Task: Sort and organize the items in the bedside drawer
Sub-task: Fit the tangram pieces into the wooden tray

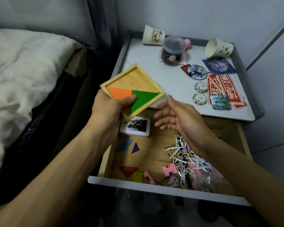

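- Head view: the left hand (111, 107) grips a square wooden puzzle tray (138, 79) by its near-left corner. The fingers are underneath and the thumb presses on a flat green triangle (144, 99) seated inside.
- A flat orange triangle (118, 93) lies in the tray beside the green one; the rest of the tray floor is bare wood.
- The tray is held tilted, one corner up like a diamond, above the back of the open wooden drawer (105, 161) and the front edge of the white bedside table top (146, 66).
- The right hand (179, 117) is relaxed, fingers spread, holding nothing — its fingertips are just beside the tray's right corner.
- Loose on the drawer floor are a white-framed photo card (135, 126), a blue parallelogram (124, 145), a purple triangle (135, 148), a red triangle (128, 170), a yellow block (137, 176) and pink plastic pieces (168, 169).
- The drawer's right side holds a tangled heap of white floss picks and hair ties (185, 154).
- On the table top are a printed paper cup (152, 36), a second paper cup (219, 48) on its side, a clear lidded jar (173, 49), round badges (195, 72) and red paper stickers (223, 86).
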### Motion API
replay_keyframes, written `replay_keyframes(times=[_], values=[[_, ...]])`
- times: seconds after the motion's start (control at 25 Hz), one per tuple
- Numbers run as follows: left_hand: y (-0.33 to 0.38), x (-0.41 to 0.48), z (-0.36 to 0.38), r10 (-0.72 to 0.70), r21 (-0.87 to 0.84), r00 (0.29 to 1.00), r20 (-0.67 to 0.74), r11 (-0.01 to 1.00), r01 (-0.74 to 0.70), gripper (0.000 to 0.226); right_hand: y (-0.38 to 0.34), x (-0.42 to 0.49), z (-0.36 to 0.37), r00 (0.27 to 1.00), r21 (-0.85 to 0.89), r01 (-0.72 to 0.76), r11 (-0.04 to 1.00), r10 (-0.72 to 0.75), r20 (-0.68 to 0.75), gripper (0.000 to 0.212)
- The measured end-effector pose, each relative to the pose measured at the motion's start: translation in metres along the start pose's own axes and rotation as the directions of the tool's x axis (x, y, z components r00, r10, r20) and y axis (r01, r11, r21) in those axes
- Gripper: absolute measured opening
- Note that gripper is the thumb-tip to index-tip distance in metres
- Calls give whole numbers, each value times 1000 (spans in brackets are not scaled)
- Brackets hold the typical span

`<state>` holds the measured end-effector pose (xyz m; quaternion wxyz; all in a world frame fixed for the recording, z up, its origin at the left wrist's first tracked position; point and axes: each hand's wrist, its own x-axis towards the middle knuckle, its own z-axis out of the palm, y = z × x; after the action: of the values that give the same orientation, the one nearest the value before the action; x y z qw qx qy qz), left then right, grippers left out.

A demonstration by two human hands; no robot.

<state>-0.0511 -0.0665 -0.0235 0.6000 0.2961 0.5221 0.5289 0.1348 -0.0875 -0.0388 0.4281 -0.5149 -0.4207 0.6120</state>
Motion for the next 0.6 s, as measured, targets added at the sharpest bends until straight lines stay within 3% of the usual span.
replay_keyframes(times=[0.08, 0.12, 0.2, 0.28, 0.36, 0.48, 0.6], values=[[7, 5, -6, -11, -59, 998, -68, 998, 7, 43, 19, -1, 1, 998, -270, 31, 962, -17, 53, 26], [10, 7, -9, -25, -91, 995, -101, 996, 16, 41, 35, 0, 2, 991, -495, 95, 863, -35, 129, 17], [16, 8, -12, -42, -153, 990, -138, 988, 21, 38, 64, 3, 9, 936, -810, 303, 502, 2, 352, 15], [19, 10, -14, -34, -198, 988, -149, 980, 4, 37, 88, 17, 20, 860, -846, 495, 197, 32, 510, 29], [21, 10, -15, -32, -223, 988, -150, 975, -2, 34, 101, 29, 30, 815, -815, 578, 37, 21, 579, 35], [24, 10, -14, -42, -242, 990, -135, 970, 8, 32, 122, 47, 31, 771, -769, 636, -68, 37, 635, 27], [23, 12, -15, -28, -211, 990, -140, 977, -2, 34, 133, 51, 27, 796, -797, 604, 26, 32, 604, 21]])
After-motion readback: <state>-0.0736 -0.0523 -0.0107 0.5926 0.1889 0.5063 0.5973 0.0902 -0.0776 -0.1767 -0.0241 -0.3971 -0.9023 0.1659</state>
